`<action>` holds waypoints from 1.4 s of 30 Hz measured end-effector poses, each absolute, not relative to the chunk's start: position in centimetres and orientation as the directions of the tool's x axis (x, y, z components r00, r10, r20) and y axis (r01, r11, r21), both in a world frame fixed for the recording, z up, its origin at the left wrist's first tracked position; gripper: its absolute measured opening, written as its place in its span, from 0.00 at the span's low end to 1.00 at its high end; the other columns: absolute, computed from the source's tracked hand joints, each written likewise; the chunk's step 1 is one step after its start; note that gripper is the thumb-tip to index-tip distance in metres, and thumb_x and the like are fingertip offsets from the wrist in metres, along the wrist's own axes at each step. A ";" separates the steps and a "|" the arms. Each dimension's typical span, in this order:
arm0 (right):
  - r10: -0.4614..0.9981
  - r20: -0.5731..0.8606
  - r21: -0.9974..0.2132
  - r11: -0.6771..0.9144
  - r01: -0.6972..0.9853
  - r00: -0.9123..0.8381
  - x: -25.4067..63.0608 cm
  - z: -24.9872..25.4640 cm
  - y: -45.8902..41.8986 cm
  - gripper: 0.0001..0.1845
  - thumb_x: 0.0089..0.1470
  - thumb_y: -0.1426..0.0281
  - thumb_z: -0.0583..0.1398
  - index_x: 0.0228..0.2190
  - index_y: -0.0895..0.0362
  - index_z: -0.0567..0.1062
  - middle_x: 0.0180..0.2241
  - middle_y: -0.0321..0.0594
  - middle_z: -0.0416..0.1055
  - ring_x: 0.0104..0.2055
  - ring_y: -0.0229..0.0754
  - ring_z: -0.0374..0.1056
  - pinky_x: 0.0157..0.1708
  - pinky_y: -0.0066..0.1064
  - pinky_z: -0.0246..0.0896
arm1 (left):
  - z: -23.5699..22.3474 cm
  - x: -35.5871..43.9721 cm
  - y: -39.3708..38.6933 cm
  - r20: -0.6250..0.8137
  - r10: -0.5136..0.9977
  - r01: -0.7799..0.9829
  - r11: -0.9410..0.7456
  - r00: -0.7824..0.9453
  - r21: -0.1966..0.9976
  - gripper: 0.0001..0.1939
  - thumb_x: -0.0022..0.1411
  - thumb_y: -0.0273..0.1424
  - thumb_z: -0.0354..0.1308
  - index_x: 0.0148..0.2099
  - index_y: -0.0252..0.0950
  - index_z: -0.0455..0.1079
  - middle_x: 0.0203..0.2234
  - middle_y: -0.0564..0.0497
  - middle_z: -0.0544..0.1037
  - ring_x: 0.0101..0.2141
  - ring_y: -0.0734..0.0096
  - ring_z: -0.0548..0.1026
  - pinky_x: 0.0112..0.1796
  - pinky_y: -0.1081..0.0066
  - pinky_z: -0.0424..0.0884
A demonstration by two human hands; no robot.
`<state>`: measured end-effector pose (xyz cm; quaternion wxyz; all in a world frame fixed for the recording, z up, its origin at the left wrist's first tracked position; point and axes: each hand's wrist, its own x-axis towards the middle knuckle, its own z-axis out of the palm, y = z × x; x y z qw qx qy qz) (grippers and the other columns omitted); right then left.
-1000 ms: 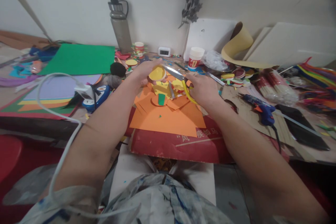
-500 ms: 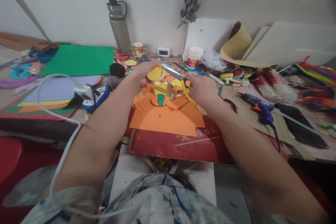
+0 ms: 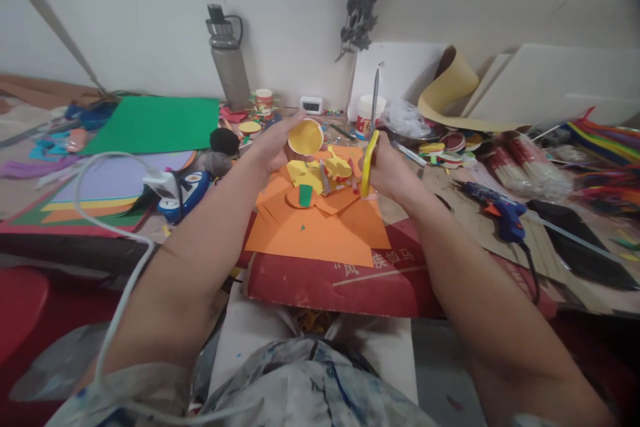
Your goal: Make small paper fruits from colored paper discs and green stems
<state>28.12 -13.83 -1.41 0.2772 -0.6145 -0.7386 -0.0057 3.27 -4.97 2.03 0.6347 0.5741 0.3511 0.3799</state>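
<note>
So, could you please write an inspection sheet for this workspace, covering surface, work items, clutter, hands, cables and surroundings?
Surface: red board with orange paper on it.
Work items: yellow round piece with pale rim; yellow-handled scissors.
Clutter: yellow scraps, green sheet, blue glue gun.
Hands: left hand holds the yellow round piece; right hand grips the yellow-handled scissors, blades upward.
Cables: white cable loops across the left side; dark cord runs from the blue glue gun.
Surroundings: pale wall, grey bottle, hanging ornament.

Craft workspace, coloured sheets (image 3: pixel 157 123), blue glue gun (image 3: pixel 505 212), yellow-handled scissors (image 3: pixel 369 165), paper cups (image 3: pixel 363 124)
</note>
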 end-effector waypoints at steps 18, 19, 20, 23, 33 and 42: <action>0.866 0.497 -0.249 0.214 0.945 -0.065 26.4 0.1 -15.2 0.25 0.64 0.64 0.63 0.61 0.55 0.75 0.52 0.54 0.76 0.50 0.59 0.73 0.48 0.47 0.70 | 0.7 4.2 -4.1 0.134 0.883 -0.344 0.033 0.449 0.938 0.36 0.70 0.62 0.57 0.60 0.35 0.77 0.37 0.40 0.87 0.43 0.47 0.88 0.34 0.63 0.85; 0.877 0.477 -0.205 0.175 0.963 -0.058 26.3 0.3 -15.4 0.25 0.63 0.67 0.62 0.61 0.54 0.76 0.51 0.54 0.77 0.48 0.59 0.74 0.46 0.45 0.69 | 0.6 4.0 -3.8 0.129 0.886 -0.353 0.041 0.445 0.935 0.36 0.70 0.62 0.57 0.60 0.36 0.77 0.36 0.40 0.87 0.43 0.47 0.88 0.33 0.63 0.85; 0.886 0.462 -0.166 0.139 0.976 -0.047 26.2 0.5 -15.6 0.25 0.63 0.68 0.61 0.61 0.54 0.77 0.51 0.54 0.78 0.47 0.59 0.74 0.44 0.44 0.68 | 0.5 3.9 -3.6 0.127 0.889 -0.359 0.045 0.439 0.932 0.36 0.70 0.62 0.57 0.60 0.36 0.77 0.36 0.40 0.87 0.43 0.46 0.88 0.33 0.63 0.84; 0.898 0.440 -0.077 0.070 0.995 -0.029 26.0 1.3 -16.1 0.26 0.65 0.70 0.57 0.62 0.55 0.78 0.51 0.54 0.80 0.45 0.58 0.75 0.40 0.40 0.64 | 0.4 3.7 -3.3 0.119 0.901 -0.360 0.044 0.417 0.932 0.36 0.70 0.61 0.57 0.61 0.36 0.76 0.38 0.39 0.87 0.44 0.45 0.88 0.33 0.62 0.84; 0.919 0.392 0.039 0.040 0.998 -0.052 25.7 2.0 -16.8 0.30 0.67 0.70 0.56 0.66 0.51 0.76 0.51 0.53 0.81 0.44 0.55 0.75 0.36 0.37 0.56 | 0.9 3.8 -3.9 0.138 0.922 -0.350 -0.003 0.361 0.937 0.35 0.71 0.61 0.58 0.60 0.37 0.76 0.35 0.42 0.85 0.41 0.49 0.88 0.34 0.62 0.84; 0.916 0.397 0.047 0.047 0.998 -0.062 25.8 1.8 -16.6 0.29 0.68 0.69 0.54 0.66 0.51 0.78 0.49 0.53 0.83 0.42 0.53 0.76 0.34 0.36 0.53 | 1.0 3.8 -4.4 0.138 0.933 -0.272 -0.045 0.333 0.961 0.34 0.73 0.62 0.54 0.56 0.36 0.77 0.35 0.41 0.85 0.42 0.48 0.88 0.36 0.60 0.85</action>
